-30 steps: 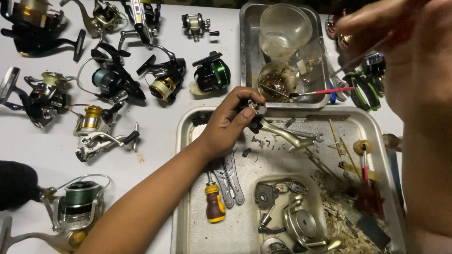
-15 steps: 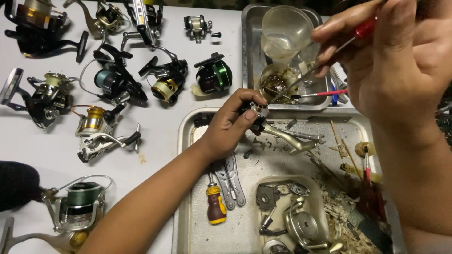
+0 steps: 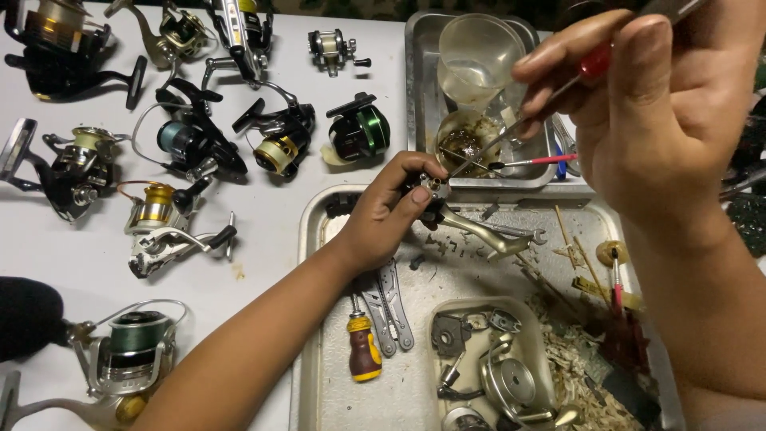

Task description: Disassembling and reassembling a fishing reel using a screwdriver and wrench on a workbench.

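My left hand (image 3: 387, 219) grips the silver reel handle (image 3: 471, 227) over the near tray (image 3: 307, 239), while my right hand (image 3: 638, 120), pinching the red-handled screwdriver (image 3: 558, 88), has swung left toward it since a second ago.

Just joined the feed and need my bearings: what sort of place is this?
Most likely a fishing-reel repair bench. Many spinning reels lie on a white table, a metal tray holds loose reel parts and pliers, and the left hand holds a reel piece while the right hand holds a red-handled screwdriver.
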